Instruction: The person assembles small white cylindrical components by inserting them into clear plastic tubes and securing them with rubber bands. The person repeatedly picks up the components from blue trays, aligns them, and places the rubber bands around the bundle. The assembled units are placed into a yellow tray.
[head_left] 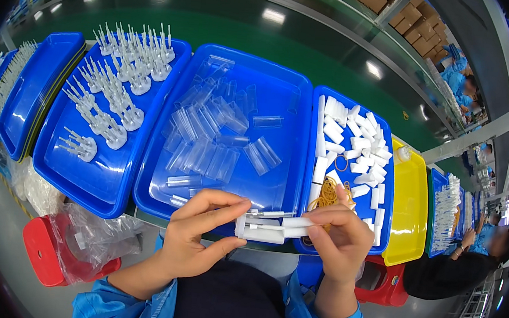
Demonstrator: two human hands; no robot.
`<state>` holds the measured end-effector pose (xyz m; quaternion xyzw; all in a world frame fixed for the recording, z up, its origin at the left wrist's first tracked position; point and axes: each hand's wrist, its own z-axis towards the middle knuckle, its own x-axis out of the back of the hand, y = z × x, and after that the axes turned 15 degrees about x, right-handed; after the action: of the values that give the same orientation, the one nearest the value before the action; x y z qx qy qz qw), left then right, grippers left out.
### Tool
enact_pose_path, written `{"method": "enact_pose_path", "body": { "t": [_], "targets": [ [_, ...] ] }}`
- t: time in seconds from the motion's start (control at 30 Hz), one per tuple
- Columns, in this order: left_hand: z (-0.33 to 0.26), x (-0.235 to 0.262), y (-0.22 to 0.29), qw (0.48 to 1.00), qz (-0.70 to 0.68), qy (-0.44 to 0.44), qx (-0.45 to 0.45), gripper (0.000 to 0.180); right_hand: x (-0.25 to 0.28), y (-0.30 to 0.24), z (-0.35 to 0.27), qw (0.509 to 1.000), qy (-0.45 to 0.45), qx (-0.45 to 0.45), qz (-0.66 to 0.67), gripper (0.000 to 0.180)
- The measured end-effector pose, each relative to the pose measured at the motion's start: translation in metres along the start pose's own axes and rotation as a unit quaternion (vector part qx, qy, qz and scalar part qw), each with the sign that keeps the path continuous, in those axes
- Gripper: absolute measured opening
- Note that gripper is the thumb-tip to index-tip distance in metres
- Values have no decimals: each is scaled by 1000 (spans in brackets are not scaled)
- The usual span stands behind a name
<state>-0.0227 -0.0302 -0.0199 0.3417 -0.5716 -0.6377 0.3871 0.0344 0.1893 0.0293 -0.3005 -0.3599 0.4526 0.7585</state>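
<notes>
My left hand (pixel 204 234) pinches the disc base of a white plastic piece with several thin prongs (pixel 241 224), held sideways in front of my chest. A white cylinder (pixel 266 236) sits over the prong nearest me. Between the fingers of my right hand (pixel 339 231) are white cylinders (pixel 297 222), their ends at the prong tips; how far the prongs enter them I cannot tell. Just beyond that hand, a blue tray (pixel 382 232) contains loose white cylinders (pixel 363 139) and tan rubber bands (pixel 327 193). Clear plastic tubes (pixel 209 124) fill the middle blue tray (pixel 282 192).
More pronged pieces (pixel 115 106) stand in a blue tray (pixel 96 183) at left. A yellow tray (pixel 406 204) lies right. A green belt (pixel 301 53) runs behind. Red stools (pixel 43 255) (pixel 398 289) flank me, one under plastic bags (pixel 100 236). A person (pixel 482 242) sits far right.
</notes>
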Motion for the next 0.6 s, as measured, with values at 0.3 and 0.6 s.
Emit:
{"method": "enact_pose_path", "body": {
  "t": [0.3,0.6],
  "targets": [
    [1,-4,2,1000,-16,-22,7,50,-4,-7,-3,987,-54,98,-115,10],
    [2,-12,-3,989,95,16,-112,53,-6,-1,-5,996,-8,-60,66,12]
  ]
}}
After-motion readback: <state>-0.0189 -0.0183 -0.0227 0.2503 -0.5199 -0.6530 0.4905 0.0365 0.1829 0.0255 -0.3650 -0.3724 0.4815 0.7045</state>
